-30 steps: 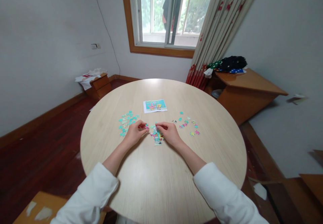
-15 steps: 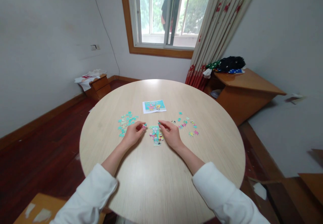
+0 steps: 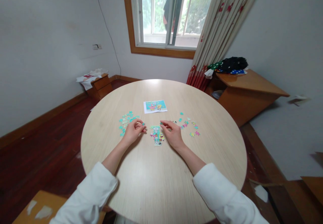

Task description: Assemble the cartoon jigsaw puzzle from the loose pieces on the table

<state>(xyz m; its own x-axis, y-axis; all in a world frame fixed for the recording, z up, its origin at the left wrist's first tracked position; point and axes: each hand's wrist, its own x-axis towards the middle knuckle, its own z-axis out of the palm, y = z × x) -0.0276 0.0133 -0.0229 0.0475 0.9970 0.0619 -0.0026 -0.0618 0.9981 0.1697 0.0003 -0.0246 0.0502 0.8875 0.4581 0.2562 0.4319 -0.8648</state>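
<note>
l hand (image 3: 132,132) pinches teal pc (image 3: 143,124), r hand (image 3: 174,135) another teal pc (image 3: 161,123), nr part-built puzzle (image 3: 156,136).

Left hand (image 3: 133,131) and right hand (image 3: 172,133) in fingertip pinches

Near part of round pale wood-grain worktop (image 3: 156,180) can be crossed between the forearms. Between bare left hand (image 3: 134,131) and bare right hand (image 3: 172,134), way is blocked by flat multicoloured part-joined puzzle (image 3: 156,136); leftward, by small turquoise-and-cream puzzle pieces (image 3: 124,120); rightward, by pink-yellow-turquoise puzzle pieces (image 3: 186,125); ahead, by rectangular printed paper sheet (image 3: 155,106).
</note>
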